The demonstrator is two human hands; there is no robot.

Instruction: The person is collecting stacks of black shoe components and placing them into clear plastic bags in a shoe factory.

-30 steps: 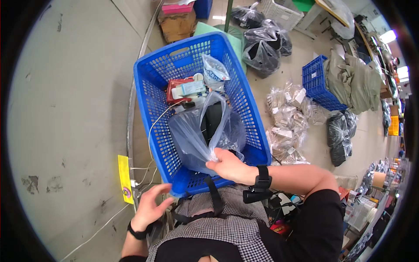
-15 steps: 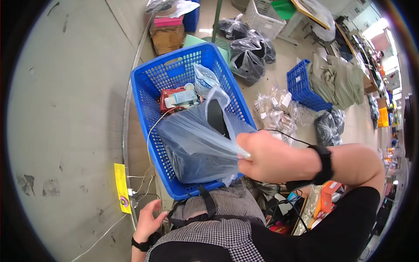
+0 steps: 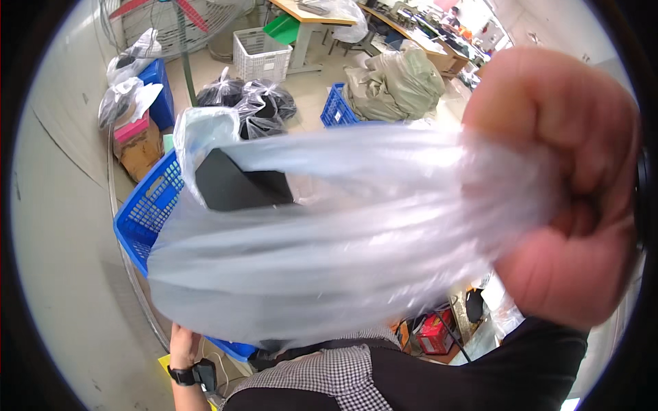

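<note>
My right hand (image 3: 562, 192), large and close in the head view, is closed in a fist around the gathered end of a clear plastic bag (image 3: 329, 267). The bag stretches leftward from the fist across the picture, pulled taut. Through its mouth on the left a flat black thing (image 3: 233, 185) shows inside; its kind I cannot make out. At the lower left my left hand (image 3: 184, 346), with a black band on the wrist, is at the bag's lower edge. Its fingers are mostly hidden by the bag. Behind the bag stands a blue plastic basket (image 3: 147, 209), largely covered.
A wall (image 3: 62, 205) runs along the left. Tied plastic bags of black stuff (image 3: 264, 103), a white crate (image 3: 260, 58) and a blue crate (image 3: 338, 106) beside a large olive sack (image 3: 397, 82) sit on the floor ahead. A red box (image 3: 436, 333) lies at the lower right.
My right hand has lifted the bag out of the basket, up and to the right, close to the camera. My left hand has moved to the bag's lower edge. The view has turned rightward.
</note>
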